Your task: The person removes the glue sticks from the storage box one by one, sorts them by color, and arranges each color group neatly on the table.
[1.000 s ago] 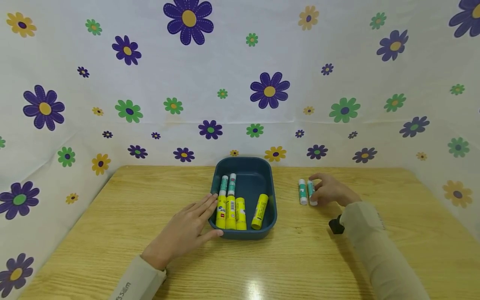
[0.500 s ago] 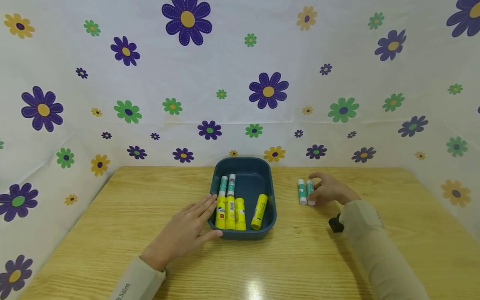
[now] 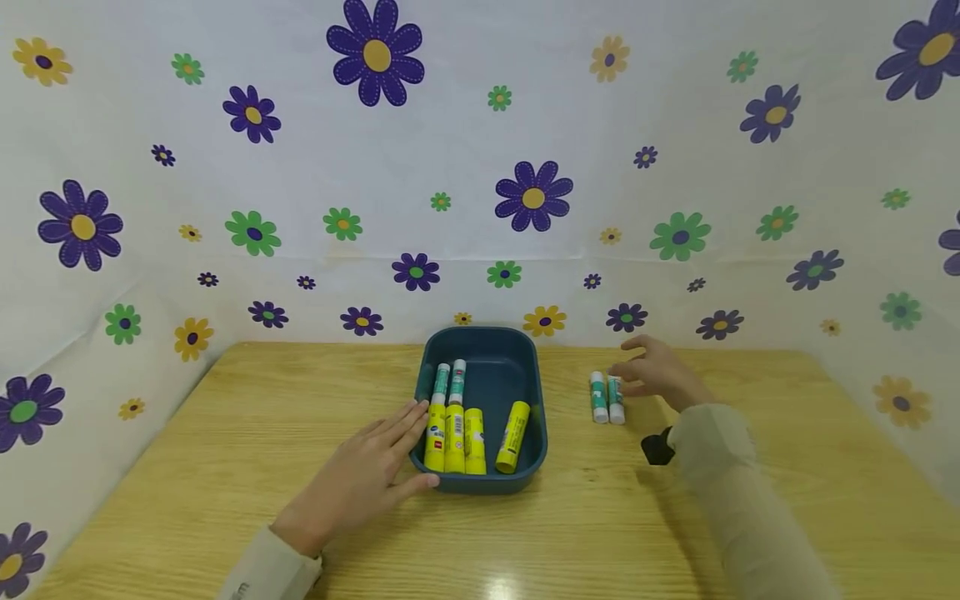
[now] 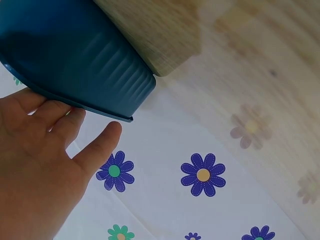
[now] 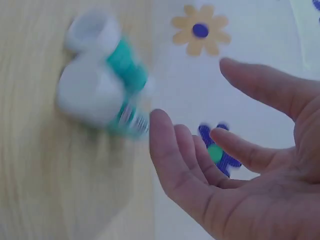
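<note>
A dark blue plastic bin [image 3: 487, 484] stands on the wooden table. Inside, along its left side, lie several yellow glue sticks [image 3: 454, 440] with two slim white-and-teal glue sticks [image 3: 457, 382] beyond them. Another yellow glue stick [image 3: 512, 437] lies slanted at the right. My left hand [image 3: 360, 475] rests with extended fingers against the bin's left rim, which the left wrist view shows too. Two white-and-teal glue sticks [image 3: 598, 397] lie side by side on the table, right of the bin. My right hand [image 3: 663, 379] is just beside them, fingers spread and holding nothing.
A white cloth with printed flowers [image 3: 532, 198] hangs behind the table [image 3: 585, 533] and along both sides. The bin stands close to the back cloth.
My right hand has come away from the right-hand teal glue stick on the table, its fingers parting. The left hand stays at the bin. The head view has shifted slightly.
</note>
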`<state>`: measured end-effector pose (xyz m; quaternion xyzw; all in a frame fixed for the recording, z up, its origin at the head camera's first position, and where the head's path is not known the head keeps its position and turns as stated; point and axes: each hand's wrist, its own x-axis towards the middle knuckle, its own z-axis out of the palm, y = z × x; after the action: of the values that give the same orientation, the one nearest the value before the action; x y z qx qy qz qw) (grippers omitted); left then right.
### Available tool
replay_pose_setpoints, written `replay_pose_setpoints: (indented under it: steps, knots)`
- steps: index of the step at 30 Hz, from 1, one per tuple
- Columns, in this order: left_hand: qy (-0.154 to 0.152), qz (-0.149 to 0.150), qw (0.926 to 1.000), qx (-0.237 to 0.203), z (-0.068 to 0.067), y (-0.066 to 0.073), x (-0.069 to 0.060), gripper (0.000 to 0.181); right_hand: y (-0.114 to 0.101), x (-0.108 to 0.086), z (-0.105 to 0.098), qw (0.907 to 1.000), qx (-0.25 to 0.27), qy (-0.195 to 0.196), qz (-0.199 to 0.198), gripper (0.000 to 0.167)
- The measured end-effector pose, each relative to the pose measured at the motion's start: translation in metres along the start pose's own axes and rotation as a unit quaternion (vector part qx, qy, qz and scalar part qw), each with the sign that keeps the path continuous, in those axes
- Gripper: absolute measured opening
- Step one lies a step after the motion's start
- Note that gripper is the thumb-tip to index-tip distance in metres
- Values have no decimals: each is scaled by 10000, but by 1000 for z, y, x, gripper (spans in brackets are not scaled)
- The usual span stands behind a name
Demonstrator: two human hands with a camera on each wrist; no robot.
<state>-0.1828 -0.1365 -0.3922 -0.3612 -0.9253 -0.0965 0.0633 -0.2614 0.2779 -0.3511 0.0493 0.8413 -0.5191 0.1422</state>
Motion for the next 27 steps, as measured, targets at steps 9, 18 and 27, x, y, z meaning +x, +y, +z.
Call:
replay_pose_setpoints:
  steps: [9, 18, 27]
  knots:
    - [19, 14, 10000, 32, 0, 0, -1, 81, -34, 10, 38, 9965, 655, 260, -455, 61]
    - [68, 1, 10000, -28, -1, -1, -1, 81, -66, 22, 78, 9876, 1261, 588, -722, 50]
    - [80, 82, 9999, -5, -1, -2, -1, 82, -87, 24, 106, 9886, 1373, 207, -583, 45]
